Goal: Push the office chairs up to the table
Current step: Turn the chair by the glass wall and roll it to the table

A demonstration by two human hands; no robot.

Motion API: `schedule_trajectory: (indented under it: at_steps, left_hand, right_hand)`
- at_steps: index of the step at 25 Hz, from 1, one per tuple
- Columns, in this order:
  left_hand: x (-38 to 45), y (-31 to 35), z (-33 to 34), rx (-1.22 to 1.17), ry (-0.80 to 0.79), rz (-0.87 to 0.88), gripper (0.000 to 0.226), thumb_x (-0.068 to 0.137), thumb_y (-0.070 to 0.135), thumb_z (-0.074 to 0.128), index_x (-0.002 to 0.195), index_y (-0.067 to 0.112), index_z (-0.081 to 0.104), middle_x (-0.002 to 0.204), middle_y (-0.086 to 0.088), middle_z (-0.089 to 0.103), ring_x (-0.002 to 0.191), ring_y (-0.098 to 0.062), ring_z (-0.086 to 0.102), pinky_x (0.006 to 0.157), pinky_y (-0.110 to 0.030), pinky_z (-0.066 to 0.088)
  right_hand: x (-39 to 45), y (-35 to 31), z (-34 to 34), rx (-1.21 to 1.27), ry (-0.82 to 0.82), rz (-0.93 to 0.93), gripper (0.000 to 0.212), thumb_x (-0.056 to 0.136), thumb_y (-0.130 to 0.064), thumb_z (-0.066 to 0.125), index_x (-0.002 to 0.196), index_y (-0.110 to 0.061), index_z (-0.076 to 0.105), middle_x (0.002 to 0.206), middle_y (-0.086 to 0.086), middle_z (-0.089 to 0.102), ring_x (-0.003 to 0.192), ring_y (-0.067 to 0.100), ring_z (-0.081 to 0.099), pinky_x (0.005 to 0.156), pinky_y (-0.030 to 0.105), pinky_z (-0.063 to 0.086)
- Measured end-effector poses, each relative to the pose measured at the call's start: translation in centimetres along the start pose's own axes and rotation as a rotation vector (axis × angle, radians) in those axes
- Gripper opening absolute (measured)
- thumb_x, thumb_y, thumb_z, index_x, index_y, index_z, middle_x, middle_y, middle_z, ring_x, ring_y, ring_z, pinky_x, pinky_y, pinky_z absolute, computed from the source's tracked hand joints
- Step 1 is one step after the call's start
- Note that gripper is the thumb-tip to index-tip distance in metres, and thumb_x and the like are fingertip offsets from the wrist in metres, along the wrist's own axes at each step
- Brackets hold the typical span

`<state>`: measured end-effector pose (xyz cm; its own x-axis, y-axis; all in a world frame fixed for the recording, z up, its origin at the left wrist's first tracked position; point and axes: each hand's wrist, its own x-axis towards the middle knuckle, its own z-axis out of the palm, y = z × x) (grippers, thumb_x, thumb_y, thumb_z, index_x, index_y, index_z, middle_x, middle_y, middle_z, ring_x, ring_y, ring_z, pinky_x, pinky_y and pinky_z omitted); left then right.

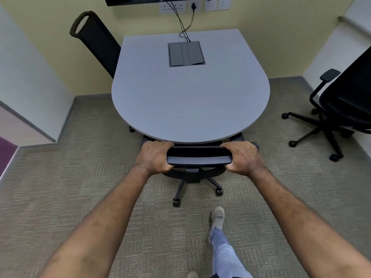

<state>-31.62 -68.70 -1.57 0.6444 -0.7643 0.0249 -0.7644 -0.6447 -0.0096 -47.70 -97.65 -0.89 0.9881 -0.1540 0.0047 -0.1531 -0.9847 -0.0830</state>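
A grey table (190, 101) with a rounded near end stands in the middle of the room. A black office chair (198, 157) sits at that near end, its seat hidden under the tabletop. My left hand (154, 156) grips the left end of its backrest top and my right hand (242, 157) grips the right end. A second black chair (96, 42) stands tucked against the table's far left side. A third black chair (341, 109) stands apart on the right, away from the table.
Carpet covers the floor. Walls close in on the left and right. Cables run from wall sockets (176, 7) to a grey cable box (186, 54) set in the tabletop. My foot (217, 217) is on the carpet behind the near chair.
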Motion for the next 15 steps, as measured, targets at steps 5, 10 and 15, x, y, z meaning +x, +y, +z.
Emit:
schedule_trajectory:
  at_steps: [5, 10, 15]
  left_hand:
    - [0.2, 0.2, 0.1, -0.012, 0.009, -0.015, 0.060, 0.068, 0.063, 0.074, 0.117, 0.028, 0.066, 0.094, 0.008, 0.073, 0.086, -0.021, 0.069, 0.073, -0.036, 0.052]
    - [0.8, 0.0, 0.8, -0.014, 0.026, -0.015, 0.063, 0.067, 0.064, 0.074, 0.118, 0.028, 0.066, 0.094, 0.008, 0.073, 0.086, -0.020, 0.070, 0.072, -0.036, 0.053]
    - [1.4, -0.5, 1.2, -0.001, 0.057, -0.006, 0.068, 0.064, 0.067, 0.066, 0.119, 0.027, 0.067, 0.090, 0.007, 0.074, 0.081, -0.022, 0.070, 0.068, -0.035, 0.052]
  right_hand:
    - [0.2, 0.2, 0.0, -0.001, 0.005, 0.017, 0.060, 0.065, -0.048, 0.072, 0.124, -0.035, 0.068, 0.103, -0.012, 0.075, 0.096, 0.019, 0.072, 0.086, 0.040, 0.059]
    - [0.8, 0.8, 0.4, -0.011, 0.018, 0.008, 0.060, 0.064, -0.048, 0.070, 0.123, -0.035, 0.068, 0.101, -0.011, 0.076, 0.092, 0.019, 0.072, 0.081, 0.039, 0.060]
    - [1.4, 1.3, 0.7, -0.016, 0.035, -0.015, 0.059, 0.063, -0.050, 0.070, 0.120, -0.035, 0.069, 0.097, -0.012, 0.075, 0.088, 0.019, 0.071, 0.079, 0.037, 0.056]
